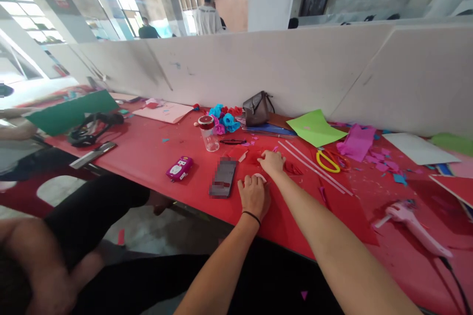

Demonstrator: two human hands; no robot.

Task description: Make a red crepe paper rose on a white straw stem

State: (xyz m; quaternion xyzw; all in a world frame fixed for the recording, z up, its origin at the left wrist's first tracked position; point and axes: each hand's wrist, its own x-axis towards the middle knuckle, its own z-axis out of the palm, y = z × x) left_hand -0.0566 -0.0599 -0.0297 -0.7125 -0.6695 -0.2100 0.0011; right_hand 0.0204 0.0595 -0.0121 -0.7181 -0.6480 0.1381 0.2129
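My left hand [254, 196], with a dark band at the wrist, rests on the red tabletop with its fingers bent and apart. Just past its fingertips lies a small pale, rounded piece [260, 176], partly hidden by the hand. My right hand [272, 163] is a little farther forward, its fingers curled down onto thin red paper [254, 158]; the exact grip is hard to make out against the red. More crumpled red paper [293, 169] lies beside the right hand. Two pale strips [314, 166] run diagonally to its right. A dark phone [223, 177] lies left of my left hand.
Yellow-handled scissors [328, 161], green paper [316, 128] and a pink glue gun [414, 224] lie to the right. A clear jar [209, 134], paper flowers [225, 120], a brown bag [256, 109] and a purple case [180, 168] are farther left. A person sits at left.
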